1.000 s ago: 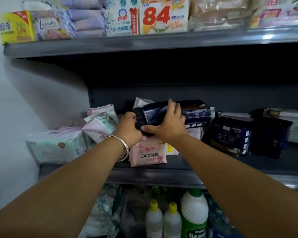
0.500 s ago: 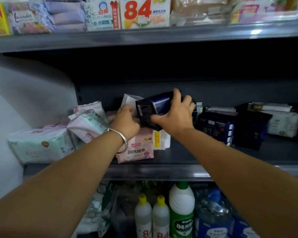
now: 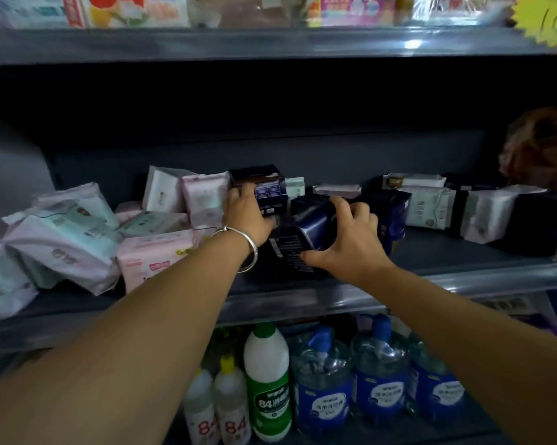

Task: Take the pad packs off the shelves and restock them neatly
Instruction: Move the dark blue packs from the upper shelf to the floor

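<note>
Holding dark pack on shelf.

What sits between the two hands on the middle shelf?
In the head view, a dark navy pad pack lies tilted between them: the right hand holds it; the left hand is at its left end.

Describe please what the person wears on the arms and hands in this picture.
Both forearms are bare, with no sleeves visible anywhere in the picture. The left hand has no glove, and a thin, smooth silver bangle hangs loosely around its wrist. The right hand also has no glove, and its wrist carries no watch or bracelet. No rings can be made out on the fingers of either hand.
</note>
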